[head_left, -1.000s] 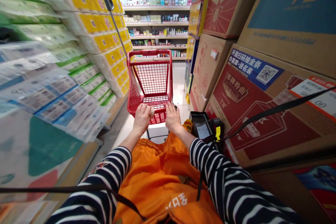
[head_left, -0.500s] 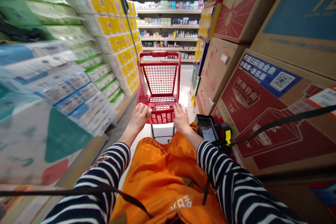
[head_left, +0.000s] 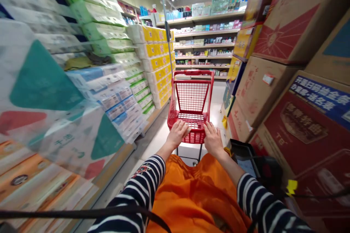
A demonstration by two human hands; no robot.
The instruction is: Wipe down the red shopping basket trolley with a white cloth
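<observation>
A red plastic shopping cart with a grid-walled basket stands straight ahead of me. My left hand is closed over the left part of its near rim. A small pale bit shows by the left thumb; I cannot make out what it is. On the right part of the same rim rests my right hand, its fingers laid over the edge. The basket floor shows as open grid between the hands. Below them is my orange apron.
Stacked tissue packs line the left side of the aisle. Cardboard cartons are piled on the right, with a black tray-like thing low beside them. Shelves of small goods cross the far end. A thin upright pole stands left of the cart.
The view has tilted up and swung left, so the cart and both hands appear lower and further right. Both hands stay on the cart's rim.
</observation>
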